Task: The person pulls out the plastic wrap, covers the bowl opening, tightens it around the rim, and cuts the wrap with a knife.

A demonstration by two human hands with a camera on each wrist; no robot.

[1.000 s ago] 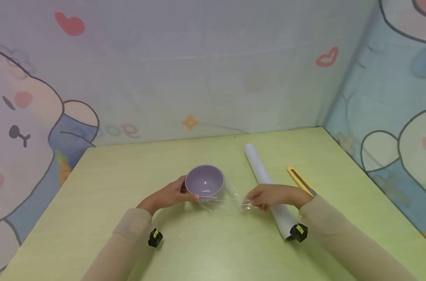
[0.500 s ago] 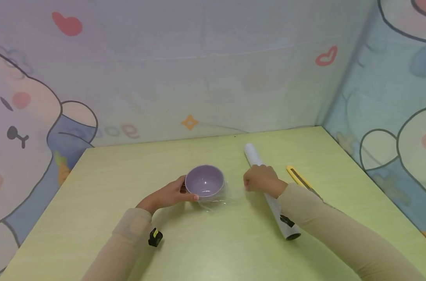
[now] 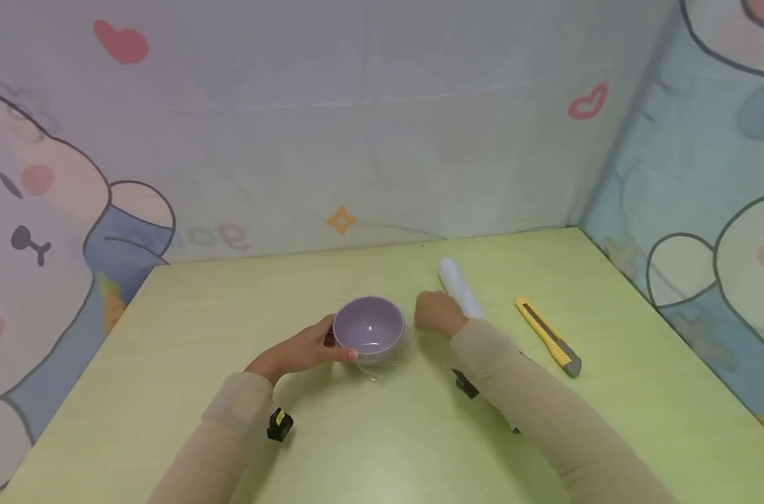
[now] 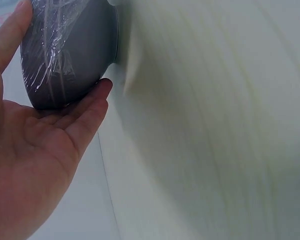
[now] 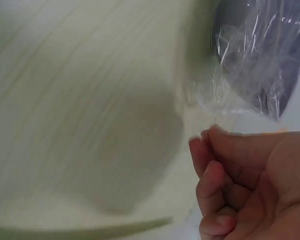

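A purple bowl (image 3: 369, 325) stands on the table with its mouth up, and crinkled clear plastic wrap (image 5: 250, 60) clings to its outside. My left hand (image 3: 300, 348) grips the bowl from the left, thumb near the front rim and fingers round the far side. Over in the left wrist view, those fingers (image 4: 90, 112) support the wrapped wall. To the right of the bowl is my right hand (image 3: 440, 313), its fingers curled. From the right wrist view, thumb and forefinger (image 5: 230, 145) pinch together at the edge of the film; the pinched bit is barely visible.
A white roll (image 3: 460, 290) lies slanting under the right forearm, partly hidden by the sleeve. Right of it rests a yellow utility knife (image 3: 548, 336) with a grey end. A printed cloth backdrop (image 3: 382, 140) rises behind the table (image 3: 230, 294).
My right hand has gone from the front of the roll up and then left, close to the bowl. The loose wrap stretched toward it has drawn in. My left hand and the bowl stay put.
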